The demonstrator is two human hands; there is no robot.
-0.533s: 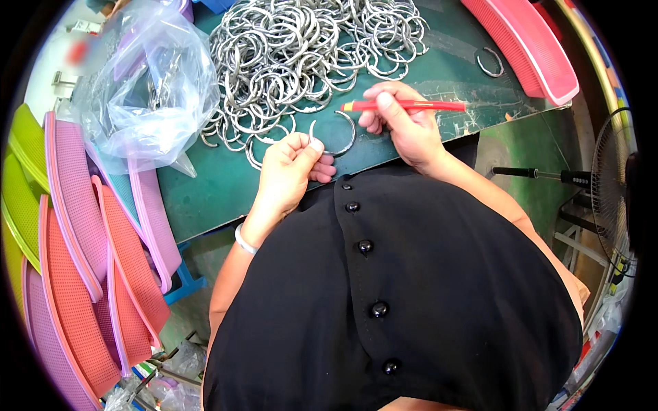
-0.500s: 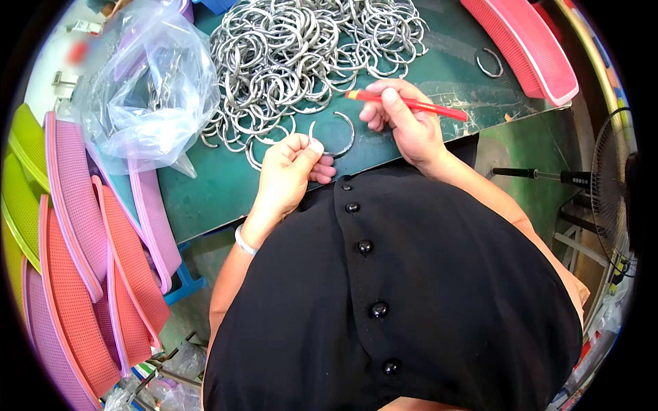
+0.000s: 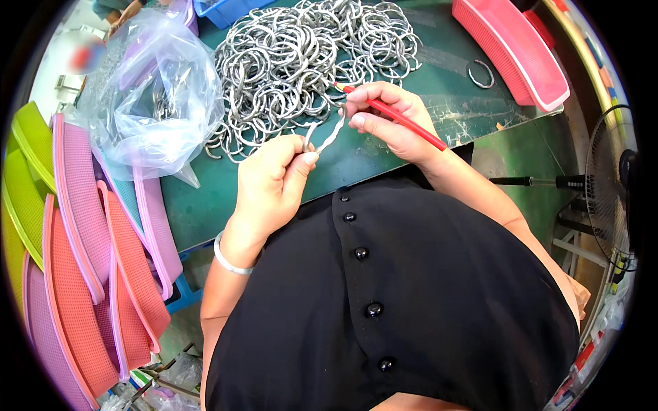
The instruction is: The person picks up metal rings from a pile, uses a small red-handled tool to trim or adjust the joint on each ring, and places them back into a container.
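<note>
My left hand (image 3: 269,179) pinches one end of an open silver metal bangle (image 3: 331,140) between thumb and fingers, just above the near edge of the green table (image 3: 212,209). The bangle is tilted, so its curve looks narrow. At its other end are the thumb and fingertips of my right hand (image 3: 396,123), closed. That hand also holds a slim red pencil-like tool (image 3: 411,127), its yellowish tip pointing left toward a big heap of similar bangles (image 3: 284,65). Beyond both hands, the heap spreads over the far part of the table.
One loose bangle (image 3: 482,74) lies near a pink basket (image 3: 515,58) at the right. To the left are a clear plastic bag (image 3: 154,103) and stacked coloured baskets (image 3: 79,198). A blue bin (image 3: 229,10) stands behind; a fan (image 3: 606,185) is at far right.
The bangle has been turned and lifted slightly by my left hand. My right hand has come leftward to the bangle's far end, and the red tool now slants more steeply.
</note>
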